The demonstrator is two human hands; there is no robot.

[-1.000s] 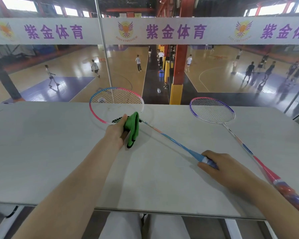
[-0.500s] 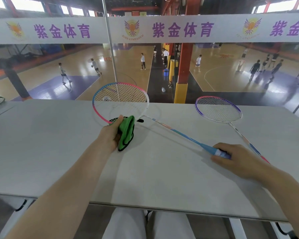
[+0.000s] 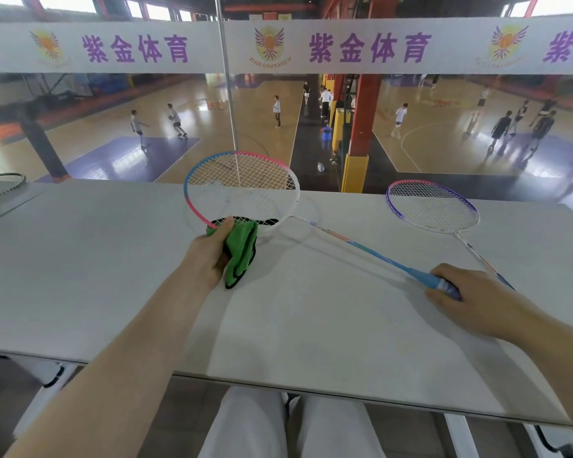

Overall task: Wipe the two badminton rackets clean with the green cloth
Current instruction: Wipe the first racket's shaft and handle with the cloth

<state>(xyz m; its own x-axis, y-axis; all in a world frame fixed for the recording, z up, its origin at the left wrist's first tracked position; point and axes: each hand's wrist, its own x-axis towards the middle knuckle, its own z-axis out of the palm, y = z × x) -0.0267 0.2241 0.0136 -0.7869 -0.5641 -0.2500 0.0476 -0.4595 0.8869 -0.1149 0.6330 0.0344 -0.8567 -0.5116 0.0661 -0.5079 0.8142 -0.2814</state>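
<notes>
My left hand (image 3: pixel 207 256) grips the folded green cloth (image 3: pixel 240 254), which is wrapped over the near rim of the pink-and-blue racket's head (image 3: pixel 242 190). That racket is lifted, its head tilted up over the grey table (image 3: pixel 113 276). Its blue shaft (image 3: pixel 371 254) runs down to the right, where my right hand (image 3: pixel 467 297) holds the handle. A second racket with a purple-and-pink frame (image 3: pixel 432 204) lies flat on the table at the right, its shaft passing behind my right hand.
A glass pane with a metal post (image 3: pixel 227 94) stands along the table's far edge, a sports hall beyond it. Part of another racket head (image 3: pixel 2 186) shows at the far left. My legs are under the near table edge.
The cloth in my left hand has slid along the racket's near rim, from the throat toward the left. My right hand has raised the racket head a little.
</notes>
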